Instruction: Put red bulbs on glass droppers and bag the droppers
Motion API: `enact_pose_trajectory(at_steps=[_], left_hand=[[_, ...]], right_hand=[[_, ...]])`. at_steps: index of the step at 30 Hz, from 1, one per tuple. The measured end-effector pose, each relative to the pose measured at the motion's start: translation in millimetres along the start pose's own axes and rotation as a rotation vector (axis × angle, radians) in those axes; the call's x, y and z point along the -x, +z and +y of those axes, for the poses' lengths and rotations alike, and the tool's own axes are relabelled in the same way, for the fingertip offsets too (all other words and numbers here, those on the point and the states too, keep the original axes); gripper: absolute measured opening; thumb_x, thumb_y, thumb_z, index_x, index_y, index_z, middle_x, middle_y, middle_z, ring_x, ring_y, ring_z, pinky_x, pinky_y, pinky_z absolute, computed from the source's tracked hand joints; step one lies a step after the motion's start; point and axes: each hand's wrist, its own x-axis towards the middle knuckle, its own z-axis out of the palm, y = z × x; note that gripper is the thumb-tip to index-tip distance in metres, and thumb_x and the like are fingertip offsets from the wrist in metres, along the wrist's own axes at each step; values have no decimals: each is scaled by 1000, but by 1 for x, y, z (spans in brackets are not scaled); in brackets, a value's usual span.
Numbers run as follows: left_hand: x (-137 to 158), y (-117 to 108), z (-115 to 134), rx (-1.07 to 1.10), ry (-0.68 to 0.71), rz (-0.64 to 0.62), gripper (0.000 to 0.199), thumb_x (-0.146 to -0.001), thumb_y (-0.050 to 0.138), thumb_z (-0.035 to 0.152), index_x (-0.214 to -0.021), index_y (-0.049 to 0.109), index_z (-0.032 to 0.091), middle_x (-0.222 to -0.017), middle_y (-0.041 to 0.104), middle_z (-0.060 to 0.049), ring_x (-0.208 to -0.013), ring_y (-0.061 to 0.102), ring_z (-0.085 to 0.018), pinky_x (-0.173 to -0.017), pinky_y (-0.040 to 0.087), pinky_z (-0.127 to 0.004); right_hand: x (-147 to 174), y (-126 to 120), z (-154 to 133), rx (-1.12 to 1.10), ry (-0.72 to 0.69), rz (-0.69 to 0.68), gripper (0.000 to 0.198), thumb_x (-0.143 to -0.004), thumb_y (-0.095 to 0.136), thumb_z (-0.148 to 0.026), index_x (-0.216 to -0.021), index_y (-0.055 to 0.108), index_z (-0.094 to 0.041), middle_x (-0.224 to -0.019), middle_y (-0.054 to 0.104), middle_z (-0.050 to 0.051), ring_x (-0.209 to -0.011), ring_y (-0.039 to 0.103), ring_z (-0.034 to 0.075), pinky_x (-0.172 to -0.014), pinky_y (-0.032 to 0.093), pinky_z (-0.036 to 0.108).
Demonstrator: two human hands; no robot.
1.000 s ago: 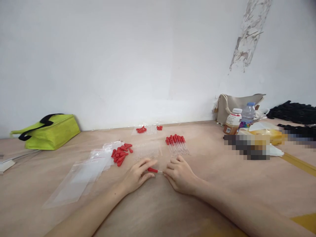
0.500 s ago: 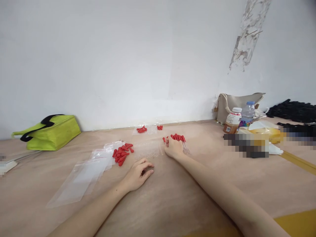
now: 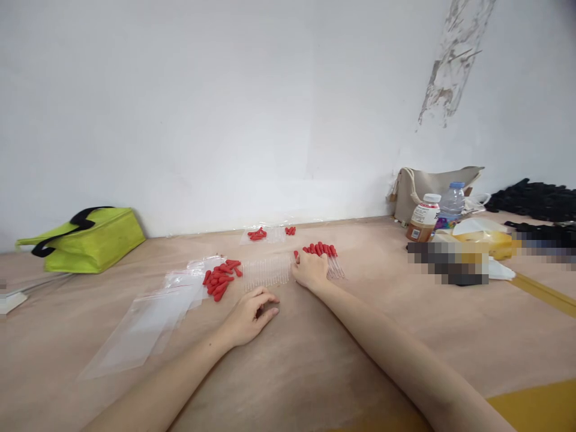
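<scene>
Tan paper covers the whole table [image 3: 315, 372], running back to a white wall [image 3: 225, 108] with a patch of peeling paint up at the right. Off to the far left sits a lime-green bag [image 3: 85, 241] with a black handle. Over at the right edge, a beige tote [image 3: 427, 186] stands against the wall, with a brown-filled bottle [image 3: 423, 218] and a clear water bottle [image 3: 450, 203] just in front of it, close together. Black material [image 3: 535, 201] is heaped at the far right.

Down on the left side, clear zip bags [image 3: 148, 321] lie overlapped, flat on the paper. Right beside them is a loose pile of red rubber bulbs [image 3: 220, 277], and next to that a row of clear glass tubes [image 3: 266, 270] laid side by side. Beyond those tubes, a row of finished droppers [image 3: 326, 257], red bulbs on top, lies well forward of the person.

Now the hands. The right hand [image 3: 309, 270] is stretched out to the left end of that dropper row, fingers curled, knuckles up, touching the droppers; a red tip shows at its fingers, though whether it actually grips one I cannot tell. The left hand [image 3: 249, 313] rests on the paper nearer in, fingers loosely curled and holding nothing. Farther back by the wall, a small bag with a few red bulbs [image 3: 261, 234] lies flat.
</scene>
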Motion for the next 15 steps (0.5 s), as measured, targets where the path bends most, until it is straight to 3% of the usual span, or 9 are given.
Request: enact_pose_trajectory(at_steps=[11,15], left_hand=[[2,0,2,-9,14,2,17,-84,46,27,-95,58,21,-88,55,-3,-67,52,-13,-63,42,-25],[0,-9,-5,-166,8,83,18,-84,47,31,-93,59,21,-90,57,-4,-79,53,-17,-71,42,-29]], right_hand=[[-6,0,-15,63,-25,-136,24,-75,45,-23,-75,66,-12,-79,66,17,-74,60,24,-77,24,39],[-2,-6,-14,53,-34,-115,24,-76,44,-24,-76,65,-12,-79,66,16,-73,60,23,-76,24,38]])
